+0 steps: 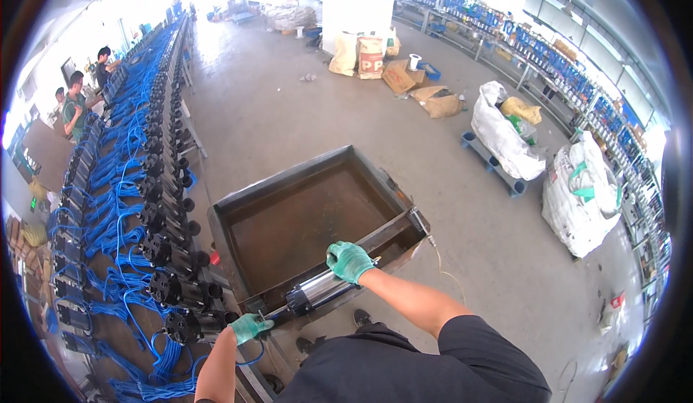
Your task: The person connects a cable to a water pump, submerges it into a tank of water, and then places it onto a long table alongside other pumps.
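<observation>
A cylindrical steel pump with a black end lies across the near rim of a rectangular metal tank that holds brown water. My right hand, in a green glove, is closed over the pump's right end. A small fitting pokes out beside that wrist. Close to the tank's near left corner, my left hand, also gloved in green, has its fingers pinched together by the pump's black end. What those fingers hold is too small to make out. A blue cable hangs just under this hand.
Along my left runs a long bench of similar black-ended pumps with bundled blue cables. People stand beyond it. A thin hose trails from the tank's right corner. Large white sacks and filled shelving are on the right.
</observation>
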`<state>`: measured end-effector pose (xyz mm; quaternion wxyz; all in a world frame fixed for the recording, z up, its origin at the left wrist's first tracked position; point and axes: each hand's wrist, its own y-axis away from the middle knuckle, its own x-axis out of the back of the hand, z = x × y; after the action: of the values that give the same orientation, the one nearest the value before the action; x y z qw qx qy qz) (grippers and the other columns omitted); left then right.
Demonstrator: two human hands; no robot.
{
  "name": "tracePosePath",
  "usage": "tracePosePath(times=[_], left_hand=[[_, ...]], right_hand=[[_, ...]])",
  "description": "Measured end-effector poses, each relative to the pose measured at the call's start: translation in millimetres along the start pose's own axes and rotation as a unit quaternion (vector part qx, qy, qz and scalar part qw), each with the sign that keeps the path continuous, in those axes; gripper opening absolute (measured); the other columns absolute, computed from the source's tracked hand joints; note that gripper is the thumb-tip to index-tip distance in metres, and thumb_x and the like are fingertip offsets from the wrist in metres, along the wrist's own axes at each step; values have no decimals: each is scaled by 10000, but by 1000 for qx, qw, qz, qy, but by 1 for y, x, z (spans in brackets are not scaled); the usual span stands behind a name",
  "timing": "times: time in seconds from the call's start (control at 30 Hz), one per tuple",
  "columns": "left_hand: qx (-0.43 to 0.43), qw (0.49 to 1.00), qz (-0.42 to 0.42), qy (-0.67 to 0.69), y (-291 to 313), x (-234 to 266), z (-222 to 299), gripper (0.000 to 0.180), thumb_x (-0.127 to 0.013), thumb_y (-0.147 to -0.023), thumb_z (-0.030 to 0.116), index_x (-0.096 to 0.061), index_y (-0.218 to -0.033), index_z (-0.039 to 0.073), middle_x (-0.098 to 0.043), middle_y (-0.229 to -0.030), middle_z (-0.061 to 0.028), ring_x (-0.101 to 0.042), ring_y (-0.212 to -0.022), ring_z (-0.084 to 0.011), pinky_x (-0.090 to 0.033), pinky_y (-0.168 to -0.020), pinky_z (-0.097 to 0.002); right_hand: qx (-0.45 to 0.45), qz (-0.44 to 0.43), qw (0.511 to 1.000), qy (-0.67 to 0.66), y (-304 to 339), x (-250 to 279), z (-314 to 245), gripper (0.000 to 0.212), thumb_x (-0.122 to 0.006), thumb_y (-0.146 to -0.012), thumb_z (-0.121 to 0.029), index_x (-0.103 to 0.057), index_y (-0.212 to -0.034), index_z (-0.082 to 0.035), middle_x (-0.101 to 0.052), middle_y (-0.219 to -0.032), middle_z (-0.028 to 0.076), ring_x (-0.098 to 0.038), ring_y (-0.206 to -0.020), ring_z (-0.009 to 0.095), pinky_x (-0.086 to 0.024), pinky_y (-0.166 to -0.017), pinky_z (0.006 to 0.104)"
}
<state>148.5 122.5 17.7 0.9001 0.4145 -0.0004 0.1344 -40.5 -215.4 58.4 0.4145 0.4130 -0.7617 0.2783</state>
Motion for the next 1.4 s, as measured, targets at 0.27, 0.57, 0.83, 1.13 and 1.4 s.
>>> tracePosePath(times=[0.27,0.57,0.83,1.13,1.4], left_hand=[[-153,863,270,-398,-4,-41,-16,306,-773,-819,354,-689,-911,75,-702,-830,-154,-685,-796,-356,-530,-727,-454],[-111,918,248,-290,-9,-24,-29,310,-693,-904,415,-689,-995,118,-747,-964,-152,-690,-724,-292,-512,-607,-427],[-150,938,89,301,-26,-42,-51,280,-732,-879,55,-574,-1104,107,-621,-868,-4,-604,-690,-141,-499,-610,-263],[-43,998,33,-43,-11,-5,1,275,-754,-900,203,-670,-1094,27,-651,-859,12,-574,-723,-93,-472,-662,-270],[-167,910,239,-295,-24,-30,-29,246,-702,-895,232,-735,-1115,127,-738,-985,-132,-710,-870,-306,-553,-786,-381]], right_hand=[[-3,6,1000,3,1,-1,2,196,-594,-901,-243,-694,-942,-80,-692,-966,164,-655,-947,370,-524,-864,475],[6,17,1000,2,0,0,1,189,-599,-903,-234,-701,-949,-82,-695,-951,152,-659,-933,366,-528,-856,467],[5,13,1000,-13,-1,1,0,171,-604,-894,-222,-705,-915,-86,-692,-940,147,-657,-925,360,-531,-846,469],[11,10,1000,-5,-2,2,-1,174,-603,-887,-236,-684,-917,-85,-689,-947,153,-654,-923,367,-527,-836,481],[5,10,1000,-8,-2,4,-4,178,-605,-891,-236,-687,-925,-81,-692,-958,149,-654,-935,364,-529,-845,474]])
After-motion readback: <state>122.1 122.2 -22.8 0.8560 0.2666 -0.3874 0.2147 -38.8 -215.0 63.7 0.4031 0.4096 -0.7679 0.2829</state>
